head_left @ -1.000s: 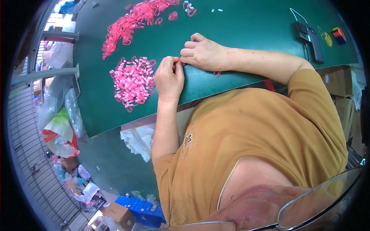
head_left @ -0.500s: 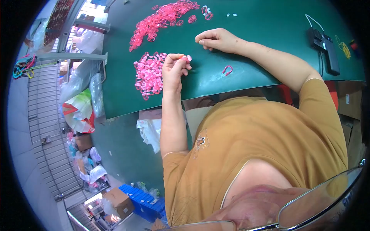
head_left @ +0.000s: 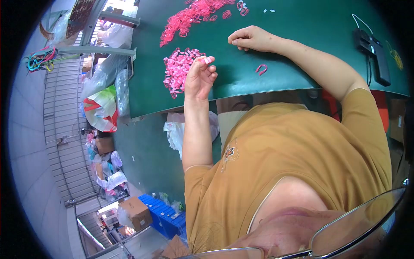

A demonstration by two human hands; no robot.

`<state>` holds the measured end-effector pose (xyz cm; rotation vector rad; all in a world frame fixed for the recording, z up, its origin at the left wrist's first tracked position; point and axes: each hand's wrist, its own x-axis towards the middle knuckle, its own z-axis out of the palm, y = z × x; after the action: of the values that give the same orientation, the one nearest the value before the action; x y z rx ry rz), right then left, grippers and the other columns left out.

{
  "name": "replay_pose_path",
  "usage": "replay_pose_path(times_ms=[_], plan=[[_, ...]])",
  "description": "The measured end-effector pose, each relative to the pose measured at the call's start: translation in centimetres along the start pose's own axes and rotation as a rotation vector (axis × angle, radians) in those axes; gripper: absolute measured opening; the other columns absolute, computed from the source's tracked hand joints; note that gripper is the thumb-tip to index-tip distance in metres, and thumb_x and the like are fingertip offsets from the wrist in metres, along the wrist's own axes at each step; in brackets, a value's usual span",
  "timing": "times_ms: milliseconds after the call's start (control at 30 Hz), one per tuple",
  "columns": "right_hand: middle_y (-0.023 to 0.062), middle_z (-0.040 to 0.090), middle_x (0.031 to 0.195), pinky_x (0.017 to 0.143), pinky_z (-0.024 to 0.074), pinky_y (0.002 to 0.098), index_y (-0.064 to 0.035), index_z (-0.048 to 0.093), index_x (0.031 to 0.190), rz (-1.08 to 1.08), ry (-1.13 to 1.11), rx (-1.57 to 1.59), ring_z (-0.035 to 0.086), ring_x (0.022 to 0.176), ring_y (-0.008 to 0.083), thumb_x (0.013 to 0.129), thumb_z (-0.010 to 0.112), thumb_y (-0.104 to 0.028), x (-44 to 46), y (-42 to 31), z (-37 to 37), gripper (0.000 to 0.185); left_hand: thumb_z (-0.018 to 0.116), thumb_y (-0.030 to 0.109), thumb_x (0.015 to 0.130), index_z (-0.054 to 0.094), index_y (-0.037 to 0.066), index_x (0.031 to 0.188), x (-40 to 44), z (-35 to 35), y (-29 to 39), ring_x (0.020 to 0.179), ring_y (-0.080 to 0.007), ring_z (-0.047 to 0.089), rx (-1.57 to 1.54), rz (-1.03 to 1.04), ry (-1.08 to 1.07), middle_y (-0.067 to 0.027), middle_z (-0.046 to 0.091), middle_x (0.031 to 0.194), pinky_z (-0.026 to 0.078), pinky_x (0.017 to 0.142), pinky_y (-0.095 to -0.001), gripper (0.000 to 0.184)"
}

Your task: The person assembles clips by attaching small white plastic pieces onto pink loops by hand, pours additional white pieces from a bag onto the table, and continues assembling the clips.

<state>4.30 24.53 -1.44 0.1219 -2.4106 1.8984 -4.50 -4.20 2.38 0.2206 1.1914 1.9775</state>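
Note:
My left hand [head_left: 199,80] is closed with its palm partly turned up, pinching a small pink and white piece [head_left: 207,60] at the fingertips. Just left of and behind it is a pile of pink loops with whitish parts [head_left: 177,71]. Farther right, my right hand [head_left: 248,39] hovers over the green table with its fingers pressed together; whatever is between them, if anything, is too small to see. A single dark pink loop [head_left: 261,69] lies on the table below my right hand.
Plain pink loops [head_left: 189,19] spread along the back of the green table [head_left: 302,26], near small white pieces [head_left: 269,11]. A black device with a cable [head_left: 375,56] and yellow bands [head_left: 394,56] are at the right. Metal bars [head_left: 99,50] stand at the left edge.
My hands have moved apart, and my left hand has turned its palm upward with the piece in it. The single loop, mostly covered earlier, shows fully. The whole view has shifted.

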Motion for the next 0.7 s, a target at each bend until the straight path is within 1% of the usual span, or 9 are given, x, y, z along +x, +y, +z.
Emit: replay_pose_path(times_ms=[67,200,267,300,333,433,500,633,700], plan=[[0.0016,0.072,0.086,0.072,0.0575,0.0286,-0.0066,0.078,0.121,-0.086,0.019,-0.005,0.065,0.074,0.0093,0.106,0.067,-0.026,0.2,0.5,0.2,0.026,0.070,0.013,0.103,0.070,0.013,0.112,-0.3,0.3,-0.1,0.082,-0.0194,0.074,-0.057,0.010,0.021,-0.0110,0.077,0.111,0.062,0.068,-0.0318,0.009],[0.0016,0.072,0.085,0.072,0.0573,0.0292,-0.0066,0.078,0.121,-0.110,0.009,-0.032,0.065,0.074,0.0094,0.106,0.067,-0.025,0.0,0.5,0.1,0.026,0.071,0.011,0.104,0.070,0.011,0.112,-1.4,1.7,0.0,0.085,-0.0192,0.075,0.119,0.129,0.096,-0.0104,0.077,0.107,0.065,0.073,-0.0336,0.009],[0.0028,0.072,0.086,0.073,0.0576,0.0306,-0.0068,0.078,0.120,-0.101,-0.013,-0.077,0.066,0.075,0.0104,0.106,0.067,-0.025,-0.2,0.0,0.0,0.026,0.072,0.008,0.104,0.070,0.008,0.114,-1.7,2.0,0.1,0.090,-0.0195,0.076,0.443,0.361,0.147,-0.0106,0.076,0.106,0.067,0.077,-0.0353,0.010],[0.0028,0.072,0.086,0.073,0.0576,0.0306,-0.0068,0.078,0.120,-0.106,-0.013,-0.074,0.066,0.075,0.0104,0.106,0.067,-0.025,-0.3,0.0,0.1,0.026,0.072,0.004,0.104,0.068,0.003,0.119,-1.9,1.8,0.5,0.093,-0.0201,0.076,0.489,0.372,0.163,-0.0123,0.077,0.108,0.067,0.083,-0.0342,0.016],[0.0035,0.073,0.086,0.074,0.0578,0.0313,-0.0069,0.078,0.121,-0.113,-0.012,-0.099,0.066,0.075,0.0111,0.106,0.067,-0.025,-0.3,-0.1,0.1,0.026,0.072,0.004,0.104,0.068,0.003,0.119,-1.8,1.3,0.7,0.093,-0.0201,0.076,0.494,0.377,0.165,-0.0123,0.077,0.108,0.067,0.083,-0.0342,0.016],[0.0045,0.074,0.088,0.075,0.0583,0.0321,-0.0069,0.078,0.121,-0.133,-0.011,-0.140,0.068,0.076,0.0122,0.106,0.066,-0.025,-0.1,-0.1,0.1,0.026,0.074,0.006,0.104,0.072,0.003,0.116,-1.1,-1.2,1.5,0.091,-0.0104,0.073,0.800,0.627,0.252,-0.0050,0.077,0.106,0.059,0.083,-0.0249,0.012],[0.0048,0.075,0.088,0.075,0.0586,0.0324,-0.0068,0.078,0.122,-0.137,0.003,-0.157,0.068,0.076,0.0126,0.106,0.066,-0.025,-0.2,-0.1,0.1,0.027,0.074,0.007,0.104,0.076,0.002,0.112,-1.0,-2.6,3.1,0.095,-0.0096,0.073,1.118,0.679,0.417,-0.0024,0.077,0.103,0.058,0.085,-0.0265,0.010],[0.0023,0.073,0.091,0.073,0.0574,0.0290,-0.0043,0.077,0.123,-0.098,0.018,-0.087,0.066,0.079,0.0095,0.107,0.068,-0.023,-0.3,-0.9,-0.7,0.026,0.070,0.011,0.102,0.081,0.009,0.112,0.9,-6.0,6.4,0.109,-0.0308,0.076,1.652,0.823,0.614,-0.0107,0.081,0.115,0.058,0.098,-0.0409,0.015],[0.0006,0.074,0.093,0.073,0.0574,0.0277,-0.0056,0.078,0.126,-0.160,0.181,0.166,0.067,0.081,0.0087,0.108,0.068,-0.024,0.9,0.3,-1.2,0.027,0.070,0.011,0.101,0.081,0.009,0.113,2.2,-3.2,7.2,0.110,-0.0309,0.075,1.691,0.920,0.516,-0.0103,0.081,0.115,0.058,0.098,-0.0416,0.016]])
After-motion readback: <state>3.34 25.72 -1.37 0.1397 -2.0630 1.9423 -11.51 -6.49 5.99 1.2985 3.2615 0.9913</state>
